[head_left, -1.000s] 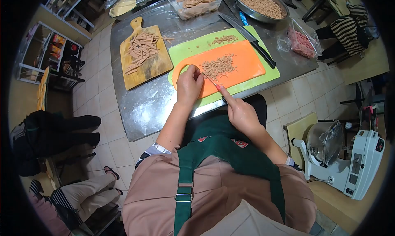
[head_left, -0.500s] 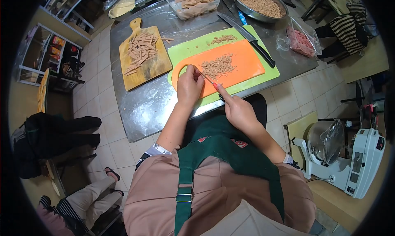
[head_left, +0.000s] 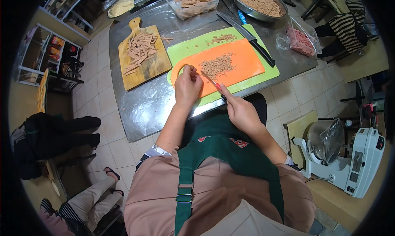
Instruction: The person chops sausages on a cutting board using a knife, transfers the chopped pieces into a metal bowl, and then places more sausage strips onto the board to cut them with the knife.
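Observation:
My right hand [head_left: 242, 112] grips a small knife [head_left: 212, 81] with a red and black handle, its blade over the orange board [head_left: 247, 69]. Against the left part of that board, my left hand [head_left: 188, 87] has its fingers bent together; whatever they hold is too small to make out. Small brown diced pieces [head_left: 217, 65] lie in a pile beyond the blade. The orange board rests on a green board [head_left: 267, 71], which also bears a few diced pieces and a large knife [head_left: 247, 37] with a black handle.
Brown strips lie on a wooden board [head_left: 160, 67] at the left of the metal table [head_left: 140, 120]. Farther back are a plastic container [head_left: 193, 9] of brown pieces, a metal bowl [head_left: 260, 5] and a bag of pink meat [head_left: 302, 40]. Other people are partly visible at both sides.
The small knife's tip has shifted slightly right, away from my left fingers. My right hand has moved slightly right and down, and my left hand slightly left.

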`<state>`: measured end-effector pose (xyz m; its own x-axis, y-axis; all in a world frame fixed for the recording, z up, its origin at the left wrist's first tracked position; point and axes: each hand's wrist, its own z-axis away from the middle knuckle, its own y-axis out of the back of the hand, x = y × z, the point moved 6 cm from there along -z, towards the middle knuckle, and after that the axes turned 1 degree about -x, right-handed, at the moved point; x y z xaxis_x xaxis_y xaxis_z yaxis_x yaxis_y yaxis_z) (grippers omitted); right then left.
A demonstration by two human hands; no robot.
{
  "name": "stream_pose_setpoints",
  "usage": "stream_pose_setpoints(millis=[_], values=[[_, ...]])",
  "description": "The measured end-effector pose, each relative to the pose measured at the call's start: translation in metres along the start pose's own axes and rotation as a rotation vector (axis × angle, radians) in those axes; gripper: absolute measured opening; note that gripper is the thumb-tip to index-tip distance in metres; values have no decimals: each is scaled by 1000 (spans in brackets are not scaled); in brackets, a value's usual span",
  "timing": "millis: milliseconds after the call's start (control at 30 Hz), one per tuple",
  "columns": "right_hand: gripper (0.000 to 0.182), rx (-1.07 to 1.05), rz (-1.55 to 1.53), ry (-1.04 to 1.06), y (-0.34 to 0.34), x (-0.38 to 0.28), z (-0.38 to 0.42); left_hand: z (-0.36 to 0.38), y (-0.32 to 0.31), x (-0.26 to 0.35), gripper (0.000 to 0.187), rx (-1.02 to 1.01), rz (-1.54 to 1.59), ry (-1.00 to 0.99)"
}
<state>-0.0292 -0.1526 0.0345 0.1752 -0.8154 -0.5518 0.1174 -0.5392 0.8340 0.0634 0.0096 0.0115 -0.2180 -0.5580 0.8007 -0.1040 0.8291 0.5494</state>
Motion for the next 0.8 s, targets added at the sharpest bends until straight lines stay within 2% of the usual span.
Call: stream_pose_setpoints(millis=[300, 500, 700, 767, 800], values=[[61, -55, 56, -21, -14, 1, -7, -1, -2, -1, 25, 2, -3, 14], [61, -50, -28, -6, -4, 8, 5, -3, 1, 3, 21, 32, 19, 1], [58, -52, -82, -19, -1, 11, 7, -25, 1, 9, 20, -49, -27, -15], [58, -73, -68, -34, 0, 10, 7, -38, -3, 20, 23, -41, -207, -247], [58, -72, -70, -34, 0, 9, 8, -41, -4, 23, 23, -42, -208, -248]])
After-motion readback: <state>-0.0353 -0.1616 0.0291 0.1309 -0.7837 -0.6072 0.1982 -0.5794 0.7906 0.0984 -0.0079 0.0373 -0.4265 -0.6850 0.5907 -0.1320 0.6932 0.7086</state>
